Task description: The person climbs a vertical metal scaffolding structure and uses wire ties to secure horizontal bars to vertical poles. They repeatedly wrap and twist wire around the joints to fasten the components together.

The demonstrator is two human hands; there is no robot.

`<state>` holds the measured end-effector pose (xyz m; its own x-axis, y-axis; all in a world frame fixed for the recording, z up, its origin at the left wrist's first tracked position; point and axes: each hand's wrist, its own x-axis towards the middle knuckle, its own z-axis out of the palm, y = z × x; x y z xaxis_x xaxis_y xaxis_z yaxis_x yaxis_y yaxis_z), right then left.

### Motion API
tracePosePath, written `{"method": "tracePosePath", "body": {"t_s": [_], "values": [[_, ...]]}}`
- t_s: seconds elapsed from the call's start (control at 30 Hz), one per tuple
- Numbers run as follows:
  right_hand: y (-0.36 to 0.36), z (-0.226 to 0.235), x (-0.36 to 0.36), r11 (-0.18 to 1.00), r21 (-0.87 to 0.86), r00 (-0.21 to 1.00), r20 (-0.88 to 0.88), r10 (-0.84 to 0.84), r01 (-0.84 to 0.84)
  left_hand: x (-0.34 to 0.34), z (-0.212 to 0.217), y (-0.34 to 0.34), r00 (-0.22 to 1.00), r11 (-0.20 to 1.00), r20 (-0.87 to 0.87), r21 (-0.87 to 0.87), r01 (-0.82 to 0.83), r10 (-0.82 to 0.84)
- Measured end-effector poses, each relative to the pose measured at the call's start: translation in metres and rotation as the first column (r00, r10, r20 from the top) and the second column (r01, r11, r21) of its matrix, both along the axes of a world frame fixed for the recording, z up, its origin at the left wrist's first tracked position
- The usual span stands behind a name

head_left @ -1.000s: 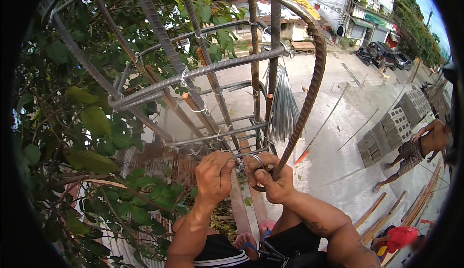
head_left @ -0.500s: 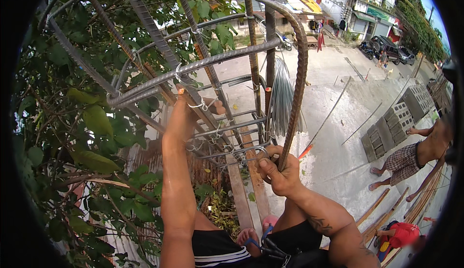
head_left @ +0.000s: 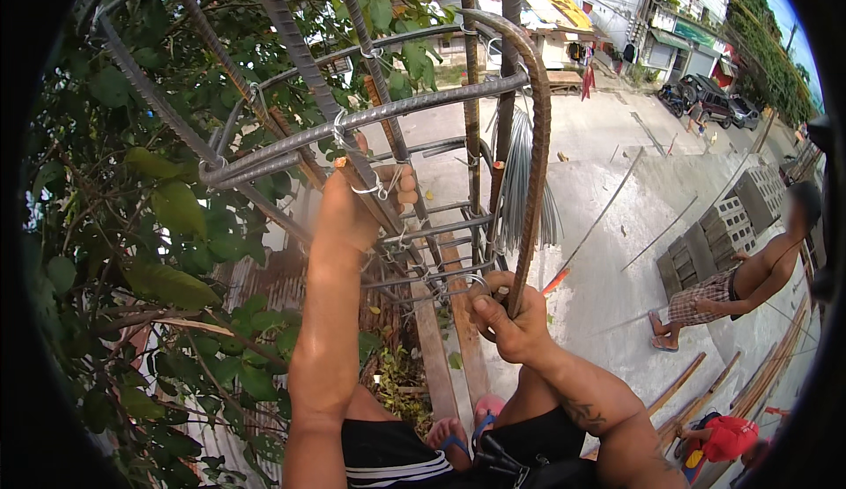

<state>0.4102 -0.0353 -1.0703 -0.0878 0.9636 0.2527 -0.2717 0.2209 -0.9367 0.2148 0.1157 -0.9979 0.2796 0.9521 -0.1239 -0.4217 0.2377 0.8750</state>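
My left hand reaches up into a cage of reinforcing bars, its fingers curled round an upright rebar. Beside those fingers, a tie wire loops round the bar. A ribbed stirrup crosses the cage above this hand. Lower right, my right hand is closed round the bottom of a rusty curved bar, which rises and hooks over toward the cage's top. Thin wire shows by the right thumb. Behind the curved bar hangs a bundle of grey tie wire.
Leafy branches crowd the left side. Below, my feet in flip-flops stand near narrow planks. On the concrete ground at right are stacked hollow blocks, wooden poles, a shirtless person and someone in red.
The view has shifted slightly, and the cage appears further right. My left hand shows more of its fingers round the rebar. The shirtless person at right has come further into view.
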Motion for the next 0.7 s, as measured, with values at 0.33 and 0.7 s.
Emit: {"method": "tracePosePath", "body": {"t_s": [0.33,0.7], "values": [[0.001,0.000,0.001,1.000,0.004,0.994,0.109,-0.029,0.029,0.006,0.007,-0.026,0.970,0.822,0.207,0.525,-0.223,0.131],[0.013,-0.008,-0.005,0.999,0.009,0.994,0.106,0.033,-0.034,-0.001,-0.010,0.010,0.977,0.640,0.191,0.763,-0.087,-0.096]]}}
